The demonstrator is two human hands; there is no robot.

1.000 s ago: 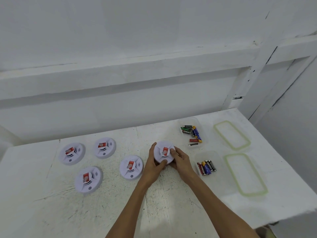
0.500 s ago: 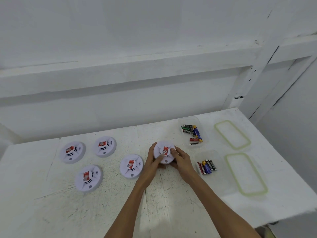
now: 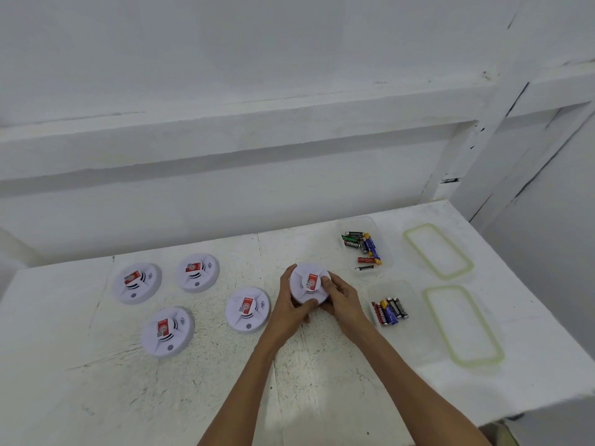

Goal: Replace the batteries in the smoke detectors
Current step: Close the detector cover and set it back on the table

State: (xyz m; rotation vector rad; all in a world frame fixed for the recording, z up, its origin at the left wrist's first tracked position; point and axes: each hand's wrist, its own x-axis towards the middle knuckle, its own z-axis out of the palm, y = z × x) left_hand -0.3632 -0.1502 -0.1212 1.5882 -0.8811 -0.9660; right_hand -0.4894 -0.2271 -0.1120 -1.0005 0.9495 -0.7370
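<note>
A round white smoke detector (image 3: 306, 282) with a red label sits at the table's middle, tilted toward me. My left hand (image 3: 291, 309) grips its left and lower rim, thumb under the near edge. My right hand (image 3: 342, 297) holds its right side, fingers curled over the top beside the label. Right of my hands, a clear tub (image 3: 383, 249) at the back holds several loose batteries (image 3: 362, 244). A nearer clear tub (image 3: 415, 329) holds another row of batteries (image 3: 389, 312).
Several more white smoke detectors lie face up on the white table (image 3: 96, 397), the nearest detector (image 3: 247, 310) just left of my left hand. Two green-rimmed lids, far lid (image 3: 438, 251) and near lid (image 3: 463, 325), lie near the table's right edge. A white wall ledge runs behind.
Both hands have shifted their grip round the detector, which is now lifted and tilted a little; the label has turned slightly.
</note>
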